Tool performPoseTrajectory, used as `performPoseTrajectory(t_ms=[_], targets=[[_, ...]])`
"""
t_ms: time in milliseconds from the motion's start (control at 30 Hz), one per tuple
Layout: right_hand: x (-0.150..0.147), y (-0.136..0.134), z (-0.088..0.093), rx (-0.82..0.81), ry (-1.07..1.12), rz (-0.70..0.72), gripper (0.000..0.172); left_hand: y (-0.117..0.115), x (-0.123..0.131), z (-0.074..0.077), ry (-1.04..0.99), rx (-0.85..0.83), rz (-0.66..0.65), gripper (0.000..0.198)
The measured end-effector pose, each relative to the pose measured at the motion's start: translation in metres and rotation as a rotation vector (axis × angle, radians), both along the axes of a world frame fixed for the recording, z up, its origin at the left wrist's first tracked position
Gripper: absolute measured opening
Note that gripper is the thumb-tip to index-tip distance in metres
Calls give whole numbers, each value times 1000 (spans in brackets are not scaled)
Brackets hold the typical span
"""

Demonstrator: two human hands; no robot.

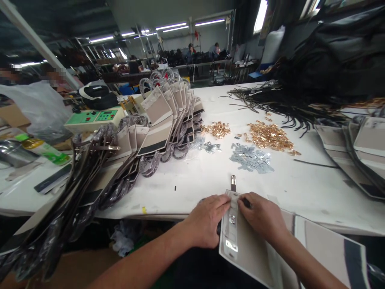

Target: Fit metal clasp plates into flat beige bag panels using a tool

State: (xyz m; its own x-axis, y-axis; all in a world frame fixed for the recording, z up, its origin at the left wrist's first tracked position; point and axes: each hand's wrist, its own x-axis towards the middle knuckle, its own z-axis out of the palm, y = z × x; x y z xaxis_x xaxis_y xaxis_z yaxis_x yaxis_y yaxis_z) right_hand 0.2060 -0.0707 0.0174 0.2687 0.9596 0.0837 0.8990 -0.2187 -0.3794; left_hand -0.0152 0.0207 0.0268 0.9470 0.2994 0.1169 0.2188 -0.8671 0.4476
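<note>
A beige bag panel lies at the table's front edge, its top strip with slots and shiny metal pieces facing left. My left hand grips that strip's edge near the far corner, fingers on top. My right hand is closed over the same corner, fingertips pressed to the panel. A small dark thing shows between its fingers; its kind is hidden. Past the corner a gold metal clasp on a short dark strap sticks out onto the table.
Flat silver plates and gold metal fittings lie in piles on the white table. Bag panels with plastic-wrapped handles stack at left, more panels at right. Black straps and a green-topped machine sit farther back.
</note>
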Motion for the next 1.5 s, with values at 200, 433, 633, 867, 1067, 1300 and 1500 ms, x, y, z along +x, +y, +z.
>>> performPoseTrajectory(t_ms=[200,433,633,867,1067,1300,1500], targets=[[-10,-5,-5,69,-41,-9,23,3,-3,-4,28,-6,16,92],[-18,-18,-15,153,64,4,24,3,-6,-7,93,-35,11,95],[-18,-21,-22,207,49,37,26,3,-6,-10,113,-17,-2,92],[-21,-18,-22,224,-34,91,25,1,-6,-2,153,65,-38,92],[-23,-16,-11,65,-19,112,26,-1,-7,-7,117,72,-45,94],[43,12,12,17,67,-35,30,0,-12,-19,47,42,-5,93],[97,77,14,-82,-36,-179,36,-1,-14,-23,17,40,2,92]])
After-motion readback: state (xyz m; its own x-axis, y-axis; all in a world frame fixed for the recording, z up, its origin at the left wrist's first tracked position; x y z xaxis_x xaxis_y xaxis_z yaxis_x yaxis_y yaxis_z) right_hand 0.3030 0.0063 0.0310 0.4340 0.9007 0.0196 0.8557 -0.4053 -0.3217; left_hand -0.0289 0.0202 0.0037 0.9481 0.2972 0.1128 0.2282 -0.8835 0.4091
